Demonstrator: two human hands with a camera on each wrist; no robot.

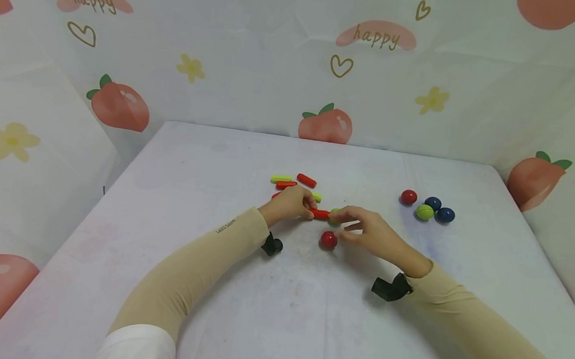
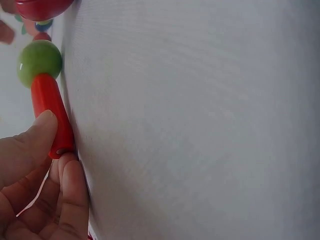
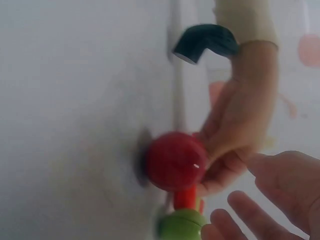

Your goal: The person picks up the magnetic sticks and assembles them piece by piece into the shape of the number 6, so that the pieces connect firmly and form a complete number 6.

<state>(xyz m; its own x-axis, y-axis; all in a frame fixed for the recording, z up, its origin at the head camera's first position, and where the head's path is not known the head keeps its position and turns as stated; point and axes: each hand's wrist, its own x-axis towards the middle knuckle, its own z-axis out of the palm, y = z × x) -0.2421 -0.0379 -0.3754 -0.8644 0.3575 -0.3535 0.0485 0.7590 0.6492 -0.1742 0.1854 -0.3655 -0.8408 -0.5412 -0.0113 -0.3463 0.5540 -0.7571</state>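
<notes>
My left hand (image 1: 291, 203) pinches a short red stick (image 1: 321, 214) between thumb and fingers, low over the table. A dark spot marks the stick's near end in the left wrist view. Its far end meets a green ball (image 2: 40, 62). Beside that ball is my right hand (image 1: 374, 233), fingers loosely bent and apart; whether a fingertip touches the ball, I cannot tell. A glossy red ball (image 1: 329, 240) lies just in front of the green one, near the right thumb. In the right wrist view, the red ball (image 3: 176, 161) partly covers the stick.
Behind the left hand lie several red and yellow-green sticks, among them a red stick (image 1: 306, 180) and a yellow-green stick (image 1: 281, 178). To the right sit a red ball (image 1: 409, 197), a green ball (image 1: 425, 212) and two dark blue balls (image 1: 445, 215). Black mounts (image 1: 390, 288) hang at both wrists.
</notes>
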